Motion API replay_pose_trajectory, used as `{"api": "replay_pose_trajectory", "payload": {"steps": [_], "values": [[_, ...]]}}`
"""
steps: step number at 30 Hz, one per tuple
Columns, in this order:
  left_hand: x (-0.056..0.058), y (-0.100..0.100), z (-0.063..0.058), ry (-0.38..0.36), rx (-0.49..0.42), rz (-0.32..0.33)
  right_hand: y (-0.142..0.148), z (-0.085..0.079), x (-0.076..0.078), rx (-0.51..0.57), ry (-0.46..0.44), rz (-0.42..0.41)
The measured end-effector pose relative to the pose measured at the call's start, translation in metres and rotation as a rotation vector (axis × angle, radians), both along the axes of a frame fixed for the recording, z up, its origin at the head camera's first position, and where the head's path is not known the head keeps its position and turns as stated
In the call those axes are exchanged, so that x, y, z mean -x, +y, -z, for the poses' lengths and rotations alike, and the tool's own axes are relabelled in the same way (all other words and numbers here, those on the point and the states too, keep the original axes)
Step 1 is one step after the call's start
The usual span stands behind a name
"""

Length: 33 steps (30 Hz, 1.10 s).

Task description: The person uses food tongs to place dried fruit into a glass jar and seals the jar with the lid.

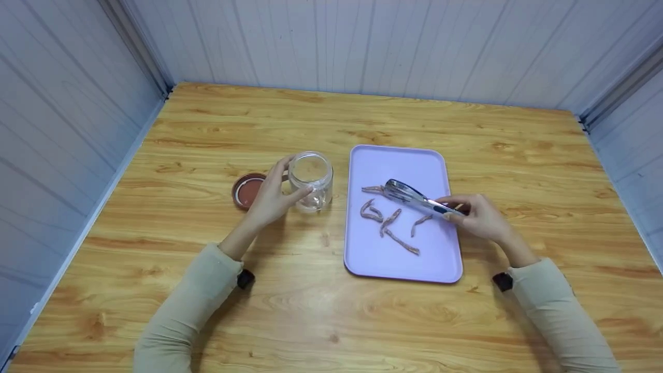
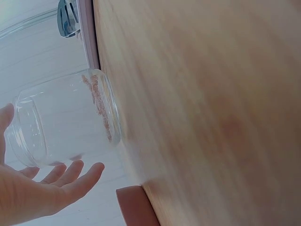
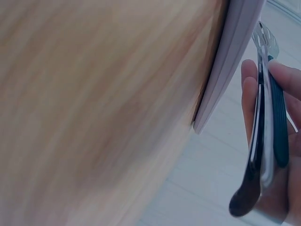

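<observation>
My left hand (image 1: pixel 273 199) holds a clear glass jar (image 1: pixel 323 194), thumb on the near side and fingers behind. The jar stands upright and open-topped on the table. In the left wrist view, reddish-brown strips (image 2: pixel 99 101) show low through the glass; the head view does not make them out. My right hand (image 1: pixel 479 215) grips metal tongs (image 1: pixel 409 197) with dark handles (image 3: pixel 280 125), over a lilac tray (image 1: pixel 399 267). The tongs' head meets a wrinkled brown strip (image 1: pixel 370 189); whether it is pinched I cannot tell. Several similar strips (image 1: pixel 403 242) lie on the tray.
Left of the jar, partly behind my left hand, lies a reddish-brown round lid (image 1: pixel 248 191), inner side up. Pale panelled walls (image 1: pixel 331 46) enclose the wood-grain table (image 1: pixel 311 321) at the back and both sides.
</observation>
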<state>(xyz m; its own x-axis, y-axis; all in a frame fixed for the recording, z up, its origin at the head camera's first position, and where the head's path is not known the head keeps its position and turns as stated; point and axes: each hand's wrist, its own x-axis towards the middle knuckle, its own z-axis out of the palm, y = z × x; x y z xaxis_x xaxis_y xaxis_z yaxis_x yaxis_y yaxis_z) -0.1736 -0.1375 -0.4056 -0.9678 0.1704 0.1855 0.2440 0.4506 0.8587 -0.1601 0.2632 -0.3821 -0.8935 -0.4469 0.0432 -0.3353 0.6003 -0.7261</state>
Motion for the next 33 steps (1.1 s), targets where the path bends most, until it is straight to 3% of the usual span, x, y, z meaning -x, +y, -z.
{"api": "replay_pose_trajectory", "payload": {"steps": [14,23,33], "values": [[0.000,0.000,-0.001,-0.004,0.012,-0.002,0.030,0.014,0.015,0.013,0.053,0.066],[0.000,0.001,0.001,0.023,-0.024,0.025,0.037,-0.003,0.013,0.005,0.068,0.073],[0.000,0.001,0.000,0.024,-0.019,0.007,0.039,-0.028,0.012,-0.058,0.116,0.039]]}}
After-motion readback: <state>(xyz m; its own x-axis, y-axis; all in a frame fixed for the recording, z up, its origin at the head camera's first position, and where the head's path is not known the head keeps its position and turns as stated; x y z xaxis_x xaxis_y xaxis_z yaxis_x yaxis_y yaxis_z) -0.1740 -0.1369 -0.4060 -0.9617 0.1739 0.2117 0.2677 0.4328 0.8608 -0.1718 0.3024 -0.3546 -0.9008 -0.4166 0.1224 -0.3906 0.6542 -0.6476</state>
